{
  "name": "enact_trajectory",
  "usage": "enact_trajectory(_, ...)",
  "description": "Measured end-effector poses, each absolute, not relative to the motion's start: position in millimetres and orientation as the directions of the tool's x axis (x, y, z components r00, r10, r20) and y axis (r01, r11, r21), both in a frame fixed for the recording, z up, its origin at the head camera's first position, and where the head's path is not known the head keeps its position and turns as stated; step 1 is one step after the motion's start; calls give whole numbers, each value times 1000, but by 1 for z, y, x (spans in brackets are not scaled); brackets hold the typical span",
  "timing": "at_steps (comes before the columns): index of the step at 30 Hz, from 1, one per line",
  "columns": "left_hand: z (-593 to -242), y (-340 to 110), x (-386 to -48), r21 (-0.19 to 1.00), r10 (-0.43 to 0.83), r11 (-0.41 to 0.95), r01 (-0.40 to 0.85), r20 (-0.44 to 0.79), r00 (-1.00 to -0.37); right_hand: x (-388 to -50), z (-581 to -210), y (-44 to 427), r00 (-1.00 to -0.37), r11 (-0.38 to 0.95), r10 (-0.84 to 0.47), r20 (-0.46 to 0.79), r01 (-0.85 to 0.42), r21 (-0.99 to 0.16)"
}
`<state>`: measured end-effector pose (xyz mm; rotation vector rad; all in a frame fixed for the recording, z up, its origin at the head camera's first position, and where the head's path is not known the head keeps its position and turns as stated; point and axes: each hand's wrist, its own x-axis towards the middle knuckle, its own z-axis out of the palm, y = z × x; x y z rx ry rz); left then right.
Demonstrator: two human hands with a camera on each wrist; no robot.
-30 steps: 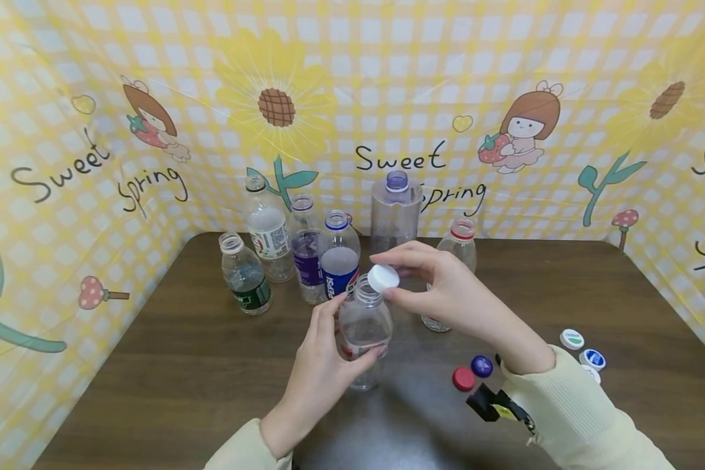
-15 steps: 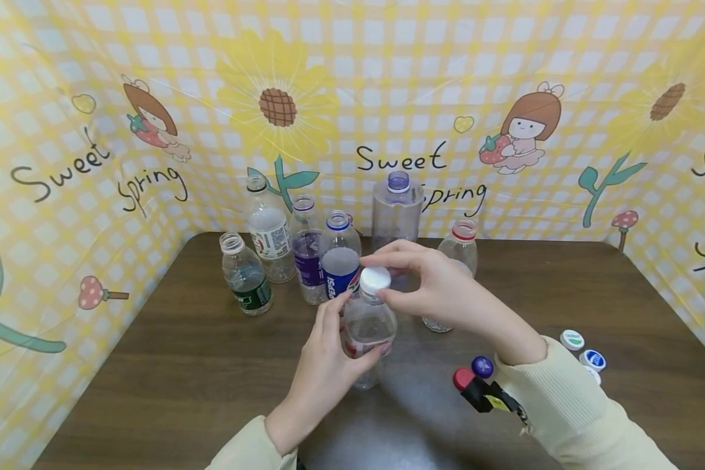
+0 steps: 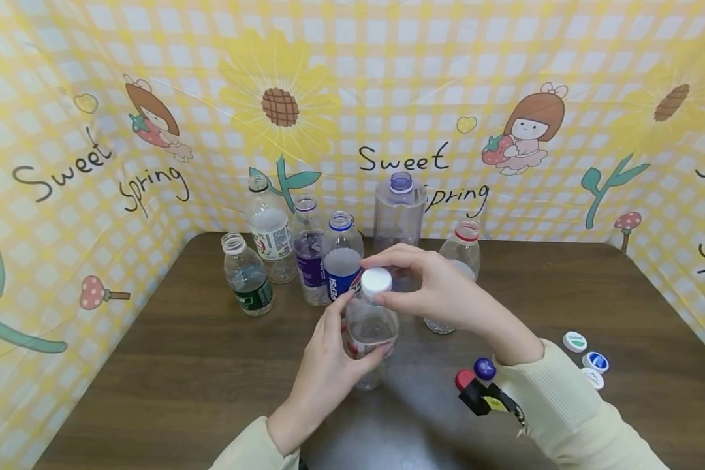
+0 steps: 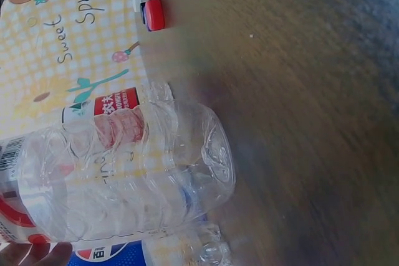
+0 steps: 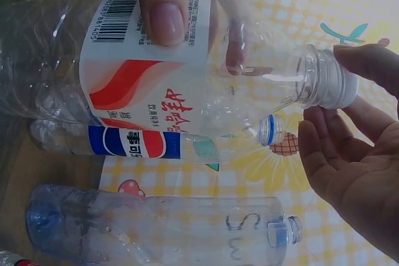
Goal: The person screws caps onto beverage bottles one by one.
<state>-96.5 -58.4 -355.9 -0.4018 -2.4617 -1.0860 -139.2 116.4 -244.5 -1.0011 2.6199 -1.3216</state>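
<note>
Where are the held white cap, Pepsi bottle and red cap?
Held white cap [image 3: 376, 280]: head view, top face.
Pepsi bottle [image 3: 341, 277]: head view, blue label.
Red cap [image 3: 464, 378]: head view, visible top.

Brn table [image 3: 182, 391], yel/wht checked cloth [image 3: 411, 52] behind; Pepsi btl [image 3: 341, 261] upright, uncapped; 3 caps [image 3: 595, 361] far R.

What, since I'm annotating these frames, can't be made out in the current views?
- Head view: part of the held bottle's label, behind the left hand.
- Head view: the red-ringed bottle's middle, behind the right hand.
- Head view: print on the nearest loose white cap, too small.
- Left wrist view: most of the left hand, cut off at the lower left corner.
- Right wrist view: most of the lower-left bottle, cut off by the edges.
</note>
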Motion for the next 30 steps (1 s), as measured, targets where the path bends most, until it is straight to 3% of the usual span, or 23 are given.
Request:
enact_trajectory(12, -356, -59, -96, 660, 89, 638, 396, 448, -890, -142, -250, 116, -822, 430, -527, 216, -477, -767)
enact_trajectory(21, -356, -60, -96, 688, 91, 628, 364, 399, -912, -143, -250, 119, -808, 296, -565, 168, -388, -873)
enact_trajectory(30, -355, -61, -97, 688, 96, 630, 361, 392, -915, -146, -250, 124, -782, 307, -609, 133, -388, -869)
